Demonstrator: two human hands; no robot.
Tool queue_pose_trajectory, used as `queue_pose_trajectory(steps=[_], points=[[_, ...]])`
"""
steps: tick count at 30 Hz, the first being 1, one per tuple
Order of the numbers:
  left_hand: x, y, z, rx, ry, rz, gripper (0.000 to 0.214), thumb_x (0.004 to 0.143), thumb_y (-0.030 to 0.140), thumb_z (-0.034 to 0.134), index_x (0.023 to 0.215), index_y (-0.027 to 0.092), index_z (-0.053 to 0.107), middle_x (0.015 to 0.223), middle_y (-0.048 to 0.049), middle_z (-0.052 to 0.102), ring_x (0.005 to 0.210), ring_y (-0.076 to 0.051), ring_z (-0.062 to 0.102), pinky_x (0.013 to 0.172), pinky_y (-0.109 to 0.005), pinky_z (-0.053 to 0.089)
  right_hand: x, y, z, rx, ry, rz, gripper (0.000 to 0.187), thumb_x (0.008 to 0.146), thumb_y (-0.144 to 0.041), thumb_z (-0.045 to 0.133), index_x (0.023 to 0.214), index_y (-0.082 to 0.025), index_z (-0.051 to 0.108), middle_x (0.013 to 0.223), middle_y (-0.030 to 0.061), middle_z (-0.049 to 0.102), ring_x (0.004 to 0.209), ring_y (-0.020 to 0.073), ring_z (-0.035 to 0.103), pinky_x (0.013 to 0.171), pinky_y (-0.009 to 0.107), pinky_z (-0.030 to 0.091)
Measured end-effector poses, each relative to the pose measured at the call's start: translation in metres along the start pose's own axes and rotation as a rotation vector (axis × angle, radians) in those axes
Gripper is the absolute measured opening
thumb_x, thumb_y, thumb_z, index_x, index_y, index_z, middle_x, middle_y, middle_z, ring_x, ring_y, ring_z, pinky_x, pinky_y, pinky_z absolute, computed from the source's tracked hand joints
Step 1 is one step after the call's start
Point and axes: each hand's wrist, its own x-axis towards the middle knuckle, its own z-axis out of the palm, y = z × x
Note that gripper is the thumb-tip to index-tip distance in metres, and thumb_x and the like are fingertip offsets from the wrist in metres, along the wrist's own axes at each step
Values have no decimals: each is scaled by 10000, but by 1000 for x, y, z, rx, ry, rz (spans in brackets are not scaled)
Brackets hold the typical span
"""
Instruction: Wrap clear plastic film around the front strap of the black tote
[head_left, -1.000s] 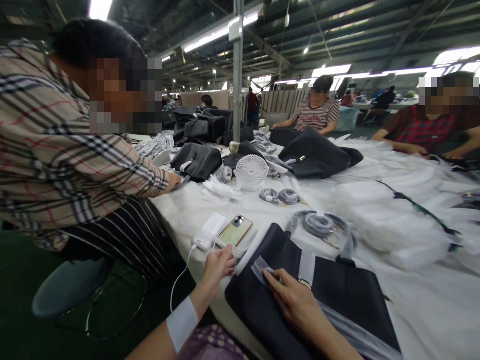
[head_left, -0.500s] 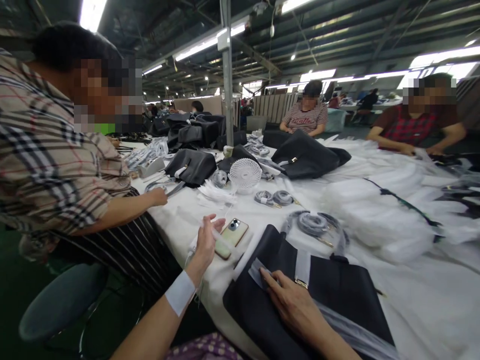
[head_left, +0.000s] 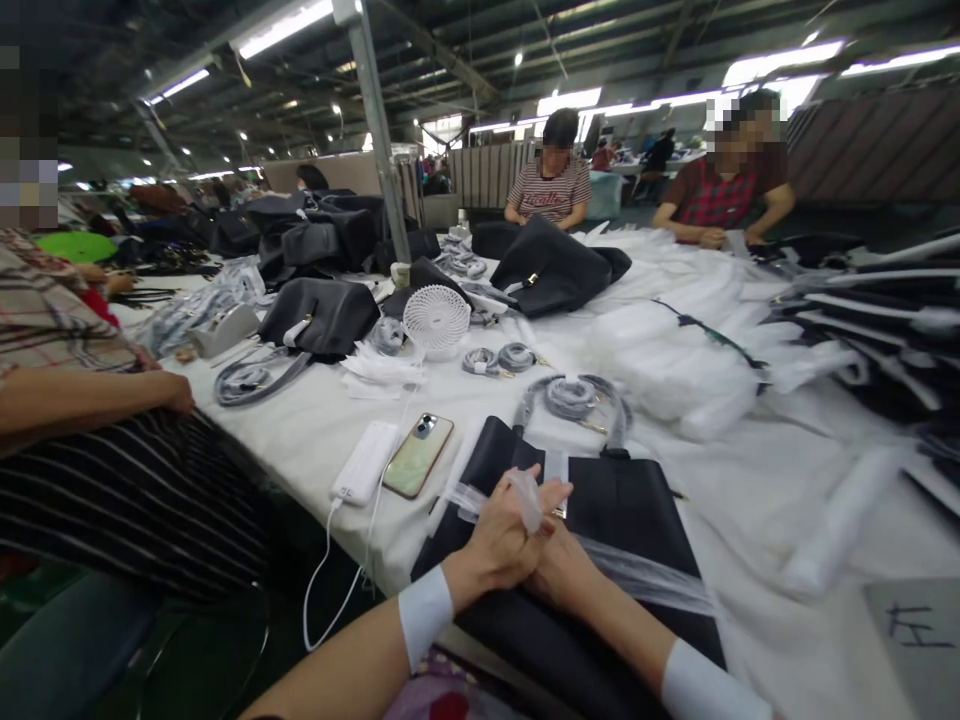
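A black handbag (head_left: 630,490) lies flat at the table edge before me. A translucent plastic strip (head_left: 652,577) runs across its front, with another stretch showing left of my hands. My left hand (head_left: 499,530) is over the bag, its fingers bent around a bunched piece of translucent film. Beneath and beside it, my right hand (head_left: 561,572) rests low on the bag, its fingers mostly hidden by the left. Just above the hands is a wrapped strap tab (head_left: 556,466) with a metal buckle. A wrapped handle (head_left: 622,425) extends from the bag's top.
Left of the bag lie a phone (head_left: 420,455) and a white power bank (head_left: 365,463) with a cable. Farther back stand a small white fan (head_left: 436,318), coiled straps (head_left: 517,357) and black bags (head_left: 555,265). White wrapping (head_left: 675,350) is heaped at right. Co-workers stand around the table.
My left hand has moved right from beside the phone onto the bag, meeting my right hand. The view has turned right, and the co-worker at left has drawn their hand back.
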Motion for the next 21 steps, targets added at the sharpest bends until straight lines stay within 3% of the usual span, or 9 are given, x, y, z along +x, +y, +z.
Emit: queue_pose_trajectory(steps=[5,10,16,21], points=[[-5,-12,9,-16,70,-111,593,987,510,116,1460,263,374,1485,-46,417,1445,-276,207,1174,-541,201,5,-1,-10,231,59,144,375,841,-155,409,1164,-127,597,1067,165,664,939,270,644,832,418,544],[-10,-17,14,-16,100,-114,619,982,527,125,1465,222,365,1454,-114,449,1406,-269,306,1154,-499,272,10,-2,-19,494,259,326,305,938,-255,362,1163,-172,551,1095,133,630,1012,235,610,895,390,515],[-9,-18,23,199,-66,4,669,978,542,204,1520,152,182,1541,-167,282,1435,-304,226,1155,-517,212,12,5,-16,568,520,743,223,902,-353,438,933,-195,591,857,49,649,775,196,605,759,334,506],[-6,-10,26,427,-189,4,721,923,517,457,1511,174,222,1499,-162,369,1402,-351,285,1130,-533,242,5,15,-44,482,692,909,354,927,-387,349,1122,-158,536,929,83,637,824,207,608,744,348,502]])
